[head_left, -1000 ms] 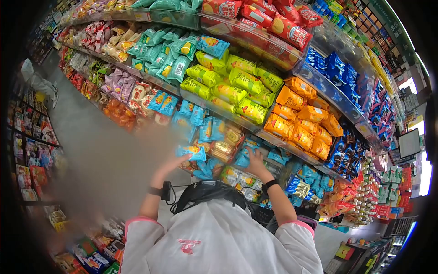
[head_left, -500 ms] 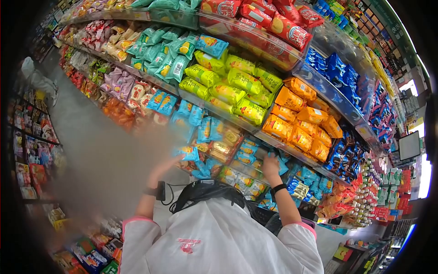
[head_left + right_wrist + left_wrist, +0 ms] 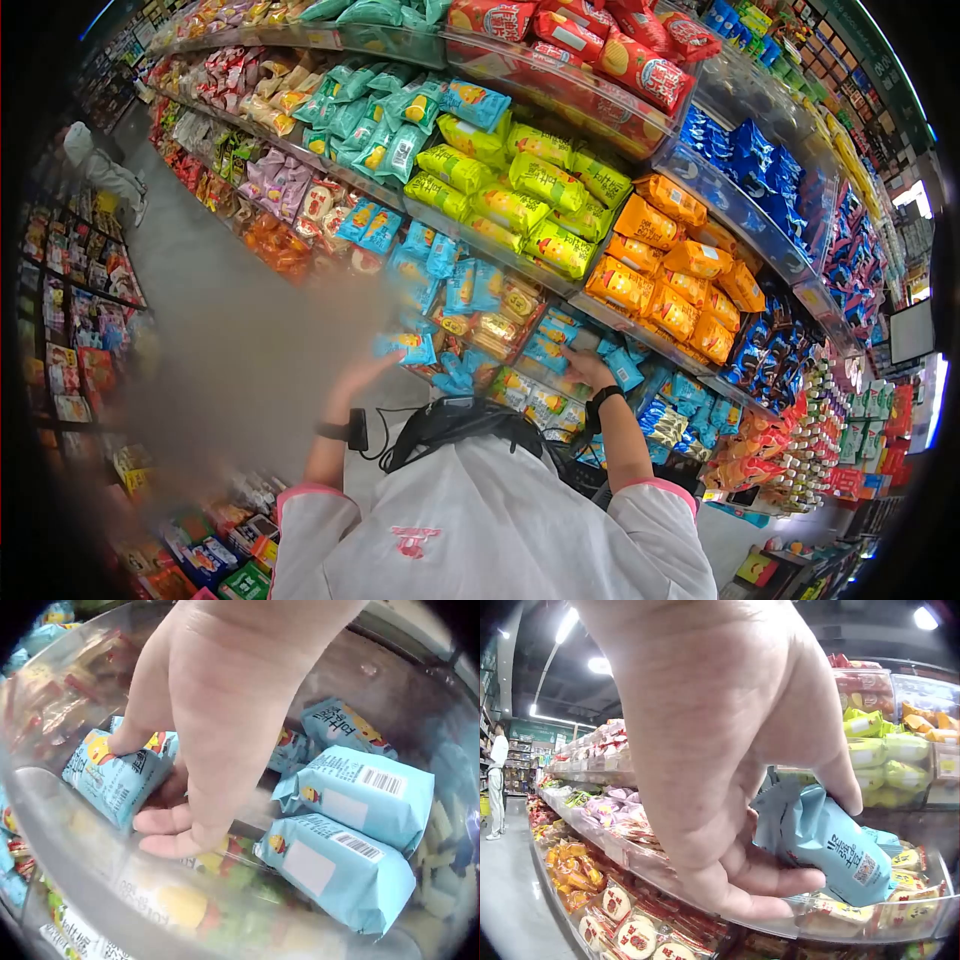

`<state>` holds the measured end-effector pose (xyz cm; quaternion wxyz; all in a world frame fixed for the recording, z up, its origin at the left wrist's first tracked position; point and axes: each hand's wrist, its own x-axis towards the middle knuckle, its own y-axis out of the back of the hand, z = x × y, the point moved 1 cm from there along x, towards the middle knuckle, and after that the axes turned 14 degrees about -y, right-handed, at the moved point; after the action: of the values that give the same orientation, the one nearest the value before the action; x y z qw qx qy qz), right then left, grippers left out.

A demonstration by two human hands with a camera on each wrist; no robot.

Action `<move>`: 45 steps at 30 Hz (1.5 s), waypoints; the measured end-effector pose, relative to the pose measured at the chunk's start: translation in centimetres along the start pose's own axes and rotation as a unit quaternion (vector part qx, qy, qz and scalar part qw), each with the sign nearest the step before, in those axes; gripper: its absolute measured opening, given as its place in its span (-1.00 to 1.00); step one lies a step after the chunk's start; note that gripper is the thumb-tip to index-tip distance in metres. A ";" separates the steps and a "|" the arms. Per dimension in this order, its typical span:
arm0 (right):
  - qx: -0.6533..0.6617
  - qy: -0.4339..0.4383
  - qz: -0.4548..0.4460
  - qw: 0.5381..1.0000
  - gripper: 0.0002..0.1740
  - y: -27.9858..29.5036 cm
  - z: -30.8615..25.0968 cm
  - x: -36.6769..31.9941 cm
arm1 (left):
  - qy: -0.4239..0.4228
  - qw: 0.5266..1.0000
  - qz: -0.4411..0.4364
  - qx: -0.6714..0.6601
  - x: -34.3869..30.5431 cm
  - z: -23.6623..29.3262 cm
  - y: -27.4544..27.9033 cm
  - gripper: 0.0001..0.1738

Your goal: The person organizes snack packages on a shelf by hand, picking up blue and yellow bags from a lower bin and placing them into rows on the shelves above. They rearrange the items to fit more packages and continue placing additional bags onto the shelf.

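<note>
In the left wrist view my left hand [image 3: 705, 742] grips a pale blue snack packet [image 3: 840, 847] between thumb and fingers, over the front edge of a clear bin. The head view shows this packet [image 3: 410, 348] at the fingertips. My right hand [image 3: 232, 697] reaches into another clear bin [image 3: 45, 802]. Its thumb lies on top of a blue packet [image 3: 112, 780] with a yellow cartoon chick, and its fingers are at the packet's near side, pinching it. Two more blue packets [image 3: 337, 862] lie side by side to the right of this hand.
Lime-green packets [image 3: 510, 205] and orange packets [image 3: 670, 285] fill the tier above, with red packets [image 3: 640, 70] higher up. Round crackers in clear wrappers [image 3: 637, 937] lie low at left. A person [image 3: 496, 780] stands in the aisle. A grey blur covers the head view's left.
My right hand first moved right along the bin from a blue packet, then came back a little left to the packets there. My left hand has stayed nearly in place with its packet.
</note>
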<state>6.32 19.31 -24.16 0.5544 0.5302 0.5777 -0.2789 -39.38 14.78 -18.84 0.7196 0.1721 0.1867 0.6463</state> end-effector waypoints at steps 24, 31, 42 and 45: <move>-0.046 0.212 0.338 0.916 -0.40 0.3 -0.3 12.4 | -0.005 1.000 0.004 -0.009 -0.1 1.0 0.2 -0.44; 0.271 0.079 0.062 0.957 -0.46 1.0 -2.2 7.2 | 0.025 1.000 0.009 -0.013 -0.6 1.1 0.5 -0.43; 0.045 0.132 0.180 0.974 -0.56 1.6 -1.9 11.9 | 0.078 0.995 0.010 -0.066 -1.0 3.7 0.8 -0.41; -0.134 0.249 0.370 0.885 -0.51 1.6 -0.9 17.2 | 0.063 0.997 0.026 -0.020 -1.5 1.1 0.6 -0.43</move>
<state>10.55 25.77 -39.66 0.5208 0.6782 0.4904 0.1681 -39.51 13.33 -17.52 0.6924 0.1211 0.2140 0.6783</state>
